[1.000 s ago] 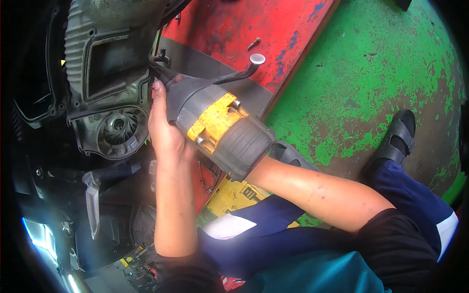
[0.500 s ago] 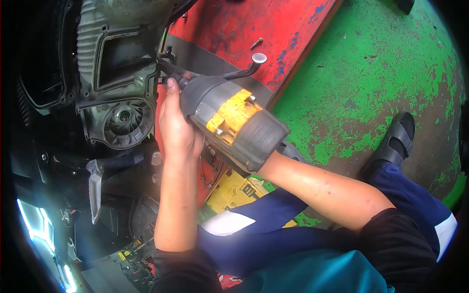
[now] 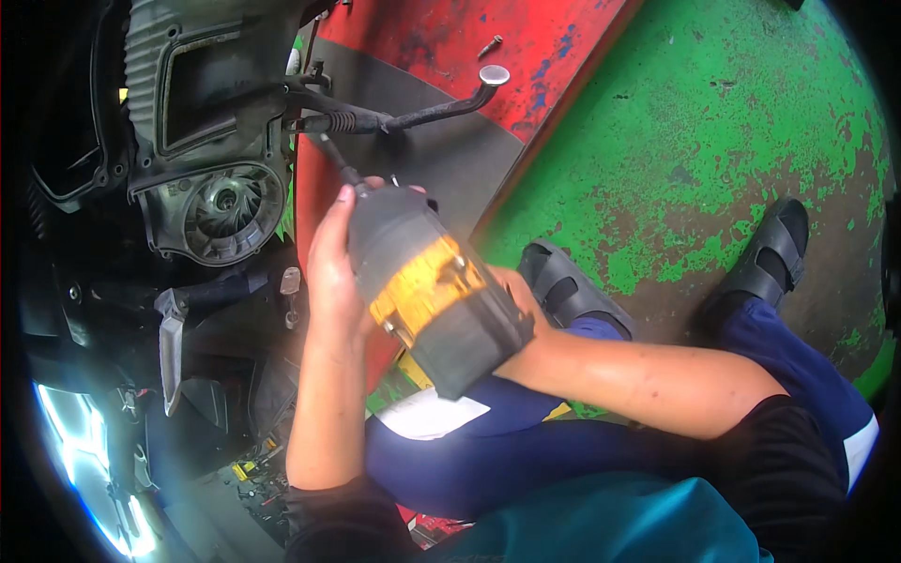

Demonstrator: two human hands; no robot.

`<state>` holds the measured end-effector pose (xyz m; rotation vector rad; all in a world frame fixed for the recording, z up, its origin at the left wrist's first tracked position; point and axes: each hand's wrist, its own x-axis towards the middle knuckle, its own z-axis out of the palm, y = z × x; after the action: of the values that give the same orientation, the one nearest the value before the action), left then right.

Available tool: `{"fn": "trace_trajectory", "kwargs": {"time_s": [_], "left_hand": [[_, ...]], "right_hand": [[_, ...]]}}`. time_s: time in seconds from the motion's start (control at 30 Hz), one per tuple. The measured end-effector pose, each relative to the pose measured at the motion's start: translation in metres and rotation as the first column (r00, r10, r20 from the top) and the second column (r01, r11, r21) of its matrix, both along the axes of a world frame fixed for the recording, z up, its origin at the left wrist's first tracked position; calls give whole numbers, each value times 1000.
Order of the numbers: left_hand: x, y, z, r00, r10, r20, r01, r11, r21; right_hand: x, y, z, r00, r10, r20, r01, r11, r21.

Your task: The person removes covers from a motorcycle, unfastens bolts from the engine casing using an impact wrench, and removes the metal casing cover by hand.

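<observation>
A black and yellow cordless impact wrench (image 3: 434, 281) is held between my two hands. My left hand (image 3: 333, 263) wraps the front of its body, the thumb up by the nose. My right hand (image 3: 524, 314) grips it from behind on the right; the handle and most of those fingers are hidden. From its nose a thin dark extension (image 3: 340, 161) points up and left, its tip just below the spring (image 3: 343, 122) of a motorcycle stand lever (image 3: 434, 116) and seemingly apart from it. To the left, the engine case (image 3: 258, 103) exposes a finned pulley (image 3: 228, 205).
Behind the lever a red platform (image 3: 422, 42) carries a dark mat (image 3: 441, 169) and a loose bolt (image 3: 489, 46). Green worn floor (image 3: 657, 150) lies right, under my sandalled feet (image 3: 774, 249). A metal footpeg (image 3: 171, 352) juts out at lower left.
Both hands have drawn the impact wrench back toward me, turning its nose more upward. Its extension has come away from the stand's pivot area, and the spring and lever now show fully.
</observation>
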<state>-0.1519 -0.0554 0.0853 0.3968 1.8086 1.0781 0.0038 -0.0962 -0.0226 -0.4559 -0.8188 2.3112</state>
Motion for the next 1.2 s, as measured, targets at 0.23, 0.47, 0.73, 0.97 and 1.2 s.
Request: {"fn": "trace_trajectory", "kwargs": {"time_s": [0.23,0.47,0.73,0.97,1.2], "left_hand": [[-6,3,-20,997,30,68,-20,989,-147],[-6,4,-41,999,10,52,5,958,-288],[1,10,-49,1000,10,-26,-15,978,-209],[-11,-9,-26,998,25,-61,-26,1000,-16],[-8,-9,10,974,61,-219,-57,998,24]], "right_hand": [[-3,-22,-6,980,-162,115,152,984,87],[-7,-35,-15,959,-188,210,188,982,23],[-3,-12,-33,958,-197,210,181,979,95],[-32,-9,-36,985,-127,-118,85,948,-307],[-38,9,-17,949,-300,97,239,885,400]]}}
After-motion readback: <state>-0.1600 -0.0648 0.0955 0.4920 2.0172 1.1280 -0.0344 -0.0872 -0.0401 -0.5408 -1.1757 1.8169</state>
